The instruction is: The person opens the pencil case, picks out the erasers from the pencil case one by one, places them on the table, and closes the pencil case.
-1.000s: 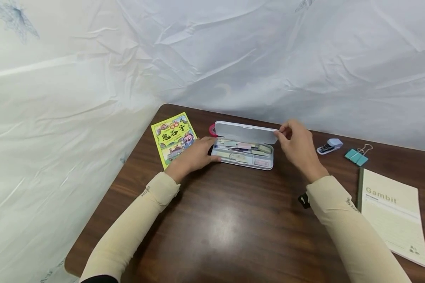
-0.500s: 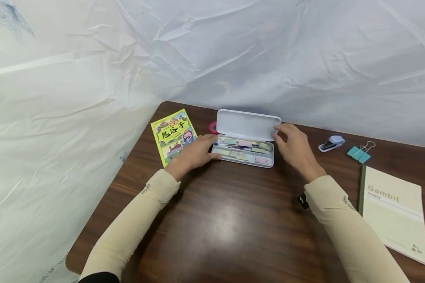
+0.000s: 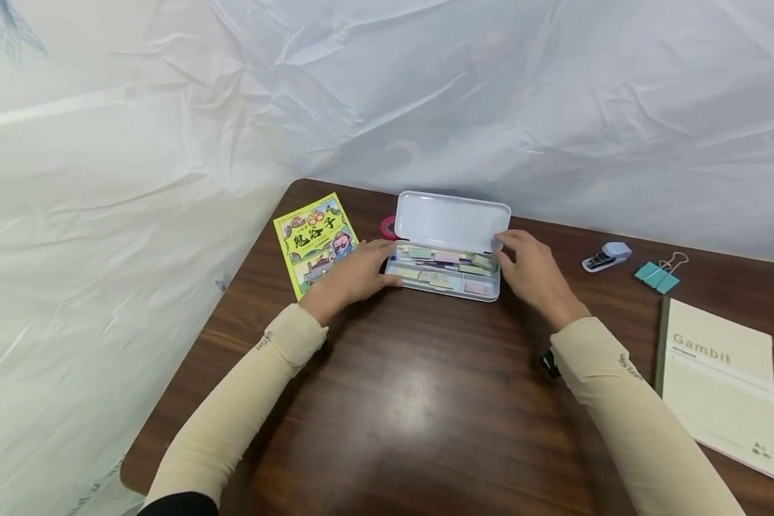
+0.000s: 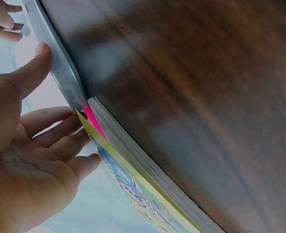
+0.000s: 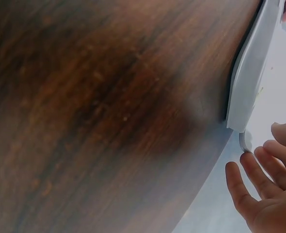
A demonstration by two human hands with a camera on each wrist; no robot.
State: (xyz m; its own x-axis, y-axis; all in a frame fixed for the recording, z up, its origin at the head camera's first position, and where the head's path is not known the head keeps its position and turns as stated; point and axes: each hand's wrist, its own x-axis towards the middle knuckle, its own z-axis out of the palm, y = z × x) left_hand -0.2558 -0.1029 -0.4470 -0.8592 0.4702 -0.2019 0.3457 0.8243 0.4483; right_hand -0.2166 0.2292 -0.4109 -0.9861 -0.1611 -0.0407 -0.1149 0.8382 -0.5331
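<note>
The lid [image 3: 452, 221] now stands fully open; right hand [image 3: 534, 276] has let go, fingers relaxed beside it; left hand [image 3: 355, 276] still steadies the pencil case [image 3: 445, 276], fingers spread.

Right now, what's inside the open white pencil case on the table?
The pencil case holds pens and pale green and pink items that look like sticky notes or erasers. Its raised lid partly hides a pink roll behind; anything under the top layer is covered.
</note>
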